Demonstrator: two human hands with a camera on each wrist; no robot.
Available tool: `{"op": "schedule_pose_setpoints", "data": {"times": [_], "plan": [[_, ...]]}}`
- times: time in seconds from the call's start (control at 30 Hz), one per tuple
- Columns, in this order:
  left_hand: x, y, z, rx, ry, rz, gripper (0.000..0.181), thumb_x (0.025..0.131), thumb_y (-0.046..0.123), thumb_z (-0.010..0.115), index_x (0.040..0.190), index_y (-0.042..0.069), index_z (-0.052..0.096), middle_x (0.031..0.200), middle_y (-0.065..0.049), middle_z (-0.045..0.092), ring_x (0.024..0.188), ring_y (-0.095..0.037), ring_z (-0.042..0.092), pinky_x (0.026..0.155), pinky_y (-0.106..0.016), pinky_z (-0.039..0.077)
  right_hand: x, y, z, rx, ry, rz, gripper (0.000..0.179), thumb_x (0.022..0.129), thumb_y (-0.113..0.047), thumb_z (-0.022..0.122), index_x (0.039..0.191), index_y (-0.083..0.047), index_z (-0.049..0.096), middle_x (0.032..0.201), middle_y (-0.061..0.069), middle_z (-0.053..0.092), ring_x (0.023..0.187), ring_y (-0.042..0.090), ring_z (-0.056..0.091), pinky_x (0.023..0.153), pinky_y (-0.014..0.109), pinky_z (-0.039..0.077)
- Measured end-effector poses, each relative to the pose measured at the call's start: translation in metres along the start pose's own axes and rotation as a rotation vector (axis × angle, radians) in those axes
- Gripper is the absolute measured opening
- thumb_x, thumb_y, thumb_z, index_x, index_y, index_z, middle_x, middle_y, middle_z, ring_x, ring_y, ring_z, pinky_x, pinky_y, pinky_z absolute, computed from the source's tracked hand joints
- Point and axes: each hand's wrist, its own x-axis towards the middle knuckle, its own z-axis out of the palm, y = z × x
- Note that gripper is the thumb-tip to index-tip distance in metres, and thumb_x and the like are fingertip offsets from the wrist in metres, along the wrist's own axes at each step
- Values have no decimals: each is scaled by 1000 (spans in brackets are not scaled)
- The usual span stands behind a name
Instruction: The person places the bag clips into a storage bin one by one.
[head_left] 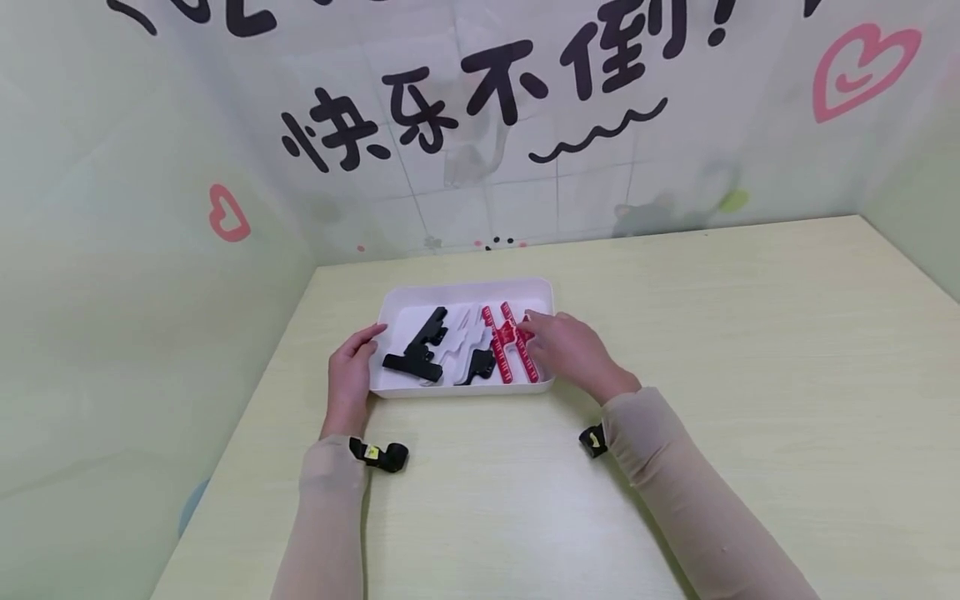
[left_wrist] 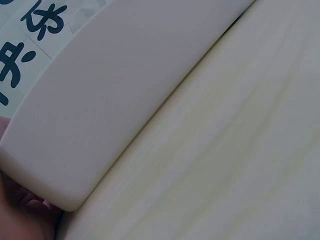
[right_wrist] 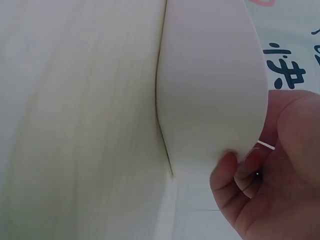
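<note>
A shallow white tray (head_left: 459,293) stands on the table, with long-barred clips in it. My left hand (head_left: 349,375) grips the tray's left end, thumb over the rim and fingers at the outer wall. My right hand (head_left: 573,346) reaches over the right end, and its thumb and index finger pinch the body of a red clip (head_left: 527,363) with white markings. In the right wrist view, other curled fingers (right_wrist: 225,175) touch the outer wall; the pinching fingertips are hidden behind it. Another red clip (head_left: 496,343) lies alongside. Black clips (head_left: 412,367) and white clips (head_left: 457,343) lie further left.
The tray rests on a pale wooden table (head_left: 750,350), nearer its left edge. Behind the table hangs a white backdrop (head_left: 525,200) with black characters and pink hearts. Black wrist cameras (head_left: 384,456) sit at both sleeve cuffs.
</note>
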Motion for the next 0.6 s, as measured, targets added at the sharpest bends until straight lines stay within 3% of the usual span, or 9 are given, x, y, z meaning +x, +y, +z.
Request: {"op": "schedule_pose_setpoints", "data": {"times": [0.17, 0.3, 0.6], "plan": [[-1, 0, 1, -8, -2, -11, 29, 95, 15, 45, 117, 19, 64, 135, 6, 49, 131, -9, 34, 111, -30, 24, -2, -2, 0, -71, -19, -6, 39, 90, -20, 51, 129, -19, 55, 147, 8, 32, 113, 30, 49, 82, 34, 47], [-3, -2, 1, -3, -8, -11, 29, 95, 16, 45, 118, 19, 64, 136, 6, 48, 131, -9, 34, 111, -30, 24, -4, -2, 2, -65, -13, 7, 40, 89, -18, 53, 128, -20, 56, 149, 7, 29, 111, 29, 49, 76, 31, 46], [-1, -2, -1, -2, 6, 3, 29, 95, 15, 46, 117, 18, 65, 134, 6, 50, 130, -9, 36, 110, -29, 26, -3, -5, 2, -134, -31, -14, 43, 88, -24, 54, 131, -22, 52, 147, 2, 34, 92, 20, 49, 58, 23, 40]]}}
